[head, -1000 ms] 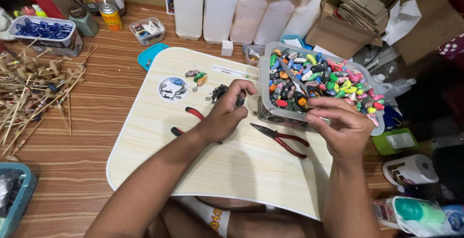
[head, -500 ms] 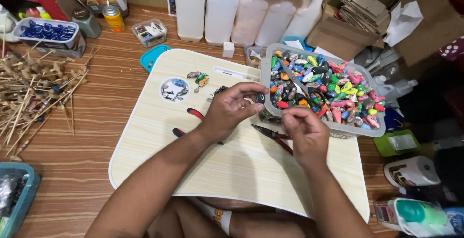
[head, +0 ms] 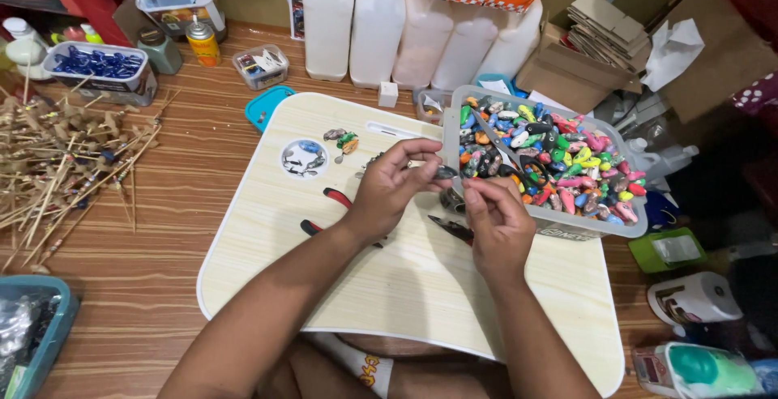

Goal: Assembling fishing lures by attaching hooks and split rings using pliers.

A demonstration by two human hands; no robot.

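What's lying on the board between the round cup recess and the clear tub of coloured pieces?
In the head view, both hands: left hand, right hand, pinching a small dark piece.

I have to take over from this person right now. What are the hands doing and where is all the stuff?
Left hand: fingers pinch a small dark piece, held above the pale lap table.
Right hand: fingertips pinched together close under that piece; what they hold is too small to tell.
Clear bin of colourful small pieces sits at the table's far right, scissors lying in it.
Red-handled pliers lie under the left hand; another pair lies under the right.
Done: a few small pieces lie loose on the table.
Left: the bin is almost full.
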